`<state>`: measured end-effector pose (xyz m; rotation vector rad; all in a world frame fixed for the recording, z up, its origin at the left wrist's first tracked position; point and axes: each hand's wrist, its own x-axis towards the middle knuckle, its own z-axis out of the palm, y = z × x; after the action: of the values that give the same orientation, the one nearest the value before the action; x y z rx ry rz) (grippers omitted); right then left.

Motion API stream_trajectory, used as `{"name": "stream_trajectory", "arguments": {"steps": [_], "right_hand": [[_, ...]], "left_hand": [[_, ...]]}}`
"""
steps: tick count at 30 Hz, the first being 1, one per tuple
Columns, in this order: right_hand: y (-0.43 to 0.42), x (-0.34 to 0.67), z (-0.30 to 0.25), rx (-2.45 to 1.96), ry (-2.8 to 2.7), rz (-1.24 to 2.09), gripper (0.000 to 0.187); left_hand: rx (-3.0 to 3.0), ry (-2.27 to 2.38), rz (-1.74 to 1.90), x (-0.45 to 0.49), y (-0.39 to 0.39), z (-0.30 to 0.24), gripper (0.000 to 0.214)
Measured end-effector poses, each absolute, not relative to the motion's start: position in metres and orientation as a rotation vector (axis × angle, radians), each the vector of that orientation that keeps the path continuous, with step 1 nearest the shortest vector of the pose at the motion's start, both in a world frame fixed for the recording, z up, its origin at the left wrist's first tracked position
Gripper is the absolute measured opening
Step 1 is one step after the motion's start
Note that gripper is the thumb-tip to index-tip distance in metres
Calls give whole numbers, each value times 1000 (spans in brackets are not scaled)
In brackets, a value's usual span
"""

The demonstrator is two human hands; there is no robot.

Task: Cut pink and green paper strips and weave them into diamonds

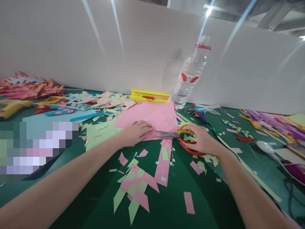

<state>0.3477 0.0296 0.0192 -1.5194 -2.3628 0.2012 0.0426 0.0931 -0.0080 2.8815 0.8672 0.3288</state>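
Note:
My left hand (138,132) lies flat with fingers stretched out on a sheet of pink paper (152,116). In my right hand (199,138) is a pair of scissors (168,134) with yellow and red handles; its blades point left along the sheet's near edge, by my left fingertips. Whether the blades grip the paper I cannot tell. Below the sheet runs a pink paper strip (164,165). Nearer to me lies a woven pink and green paper fish (135,184) with pointed ends. Light green paper (98,135) shows left of my left hand.
A clear plastic bottle (189,76) leans against the white partition (119,47). Yellow paper (150,96) lies at its foot. Glue guns, one blue (199,114) with a cord, one yellow (14,106), flank the work. Paper scraps litter the green table. A white spoon (265,147) is at right.

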Motion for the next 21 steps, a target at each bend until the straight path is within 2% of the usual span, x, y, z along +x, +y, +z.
{"name": "stream_trajectory", "arguments": {"steps": [21], "right_hand": [[28,341,21,-1517,-2368,247,40]], "left_hand": [[2894,870,330,42,93,-9,35]]}}
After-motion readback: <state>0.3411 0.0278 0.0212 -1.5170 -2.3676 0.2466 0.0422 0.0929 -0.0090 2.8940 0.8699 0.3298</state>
